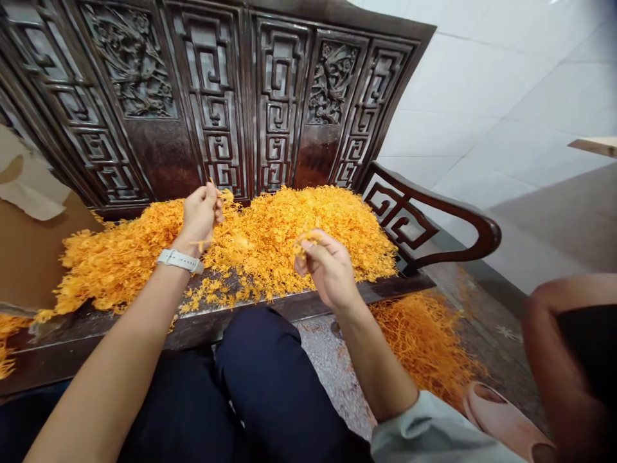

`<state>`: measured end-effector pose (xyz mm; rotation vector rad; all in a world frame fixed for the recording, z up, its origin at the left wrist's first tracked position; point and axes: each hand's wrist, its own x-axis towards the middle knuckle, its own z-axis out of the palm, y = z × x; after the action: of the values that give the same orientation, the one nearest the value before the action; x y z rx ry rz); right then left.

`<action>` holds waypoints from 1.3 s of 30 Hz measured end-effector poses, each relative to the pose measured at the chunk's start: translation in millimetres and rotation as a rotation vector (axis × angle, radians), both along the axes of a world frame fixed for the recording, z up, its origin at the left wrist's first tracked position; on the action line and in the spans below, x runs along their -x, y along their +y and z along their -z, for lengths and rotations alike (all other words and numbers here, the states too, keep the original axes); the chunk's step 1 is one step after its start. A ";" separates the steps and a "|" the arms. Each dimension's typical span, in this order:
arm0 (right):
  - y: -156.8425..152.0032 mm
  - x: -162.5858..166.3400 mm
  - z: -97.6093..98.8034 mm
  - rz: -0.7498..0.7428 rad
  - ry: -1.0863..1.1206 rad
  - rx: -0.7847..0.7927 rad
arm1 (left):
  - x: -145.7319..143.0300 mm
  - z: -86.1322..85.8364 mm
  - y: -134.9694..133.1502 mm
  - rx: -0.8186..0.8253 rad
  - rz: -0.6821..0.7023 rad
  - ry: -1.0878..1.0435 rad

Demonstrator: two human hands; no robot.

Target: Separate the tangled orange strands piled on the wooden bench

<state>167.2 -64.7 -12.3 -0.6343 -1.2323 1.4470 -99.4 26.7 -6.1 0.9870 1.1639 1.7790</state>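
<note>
At your 9 o'clock stands a box (pixel 38 251), with the left end of the orange pile (pixel 308 206) spilling close beside it. Your left hand (pixel 198 215), wearing a watch (pixel 180 260) on its wrist, is at 9 o'clock too, nearer the centre. Its fingers are curled in, gripping an orange bit (pixel 225 195) at the tips; the far fingers are hidden, so the exact pinch is hard to make out. Another strand juts out by that wrist. The pile runs along the bench (pixel 202 328) in two mounds, through the centre and against the carved back (pixel 168 151) at 11 o'clock. Your knee (pixel 260 347) is at 7 o'clock. Just off centre, at 4 o'clock, your right hand (pixel 332 270) pinches a second bit (pixel 308 236) between thumb and finger, above the pile's near edge. Farther out at 4 o'clock, orange strands (pixel 419 347) heap on the floor, next to a shoe (pixel 506 418). The armrest (pixel 482 235) curves at 3 o'clock, and another person's leg (pixel 549 341) shows beyond, toward 4 o'clock.
</note>
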 end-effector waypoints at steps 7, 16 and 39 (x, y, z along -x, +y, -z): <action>43.6 14.2 -2.7 0.096 -0.089 -0.009 | -56.6 -25.0 -35.1 -0.094 0.392 0.302; 46.4 24.7 5.4 0.114 -0.103 -0.108 | -92.7 -24.0 -42.0 -0.204 0.320 0.381; -21.5 -15.7 22.0 -0.127 -0.015 -0.172 | -133.0 -19.0 -36.5 0.144 0.400 0.062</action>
<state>182.9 -86.2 -34.3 -0.4579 -1.4130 1.4229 33.6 -9.7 12.9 1.1055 1.0306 1.3398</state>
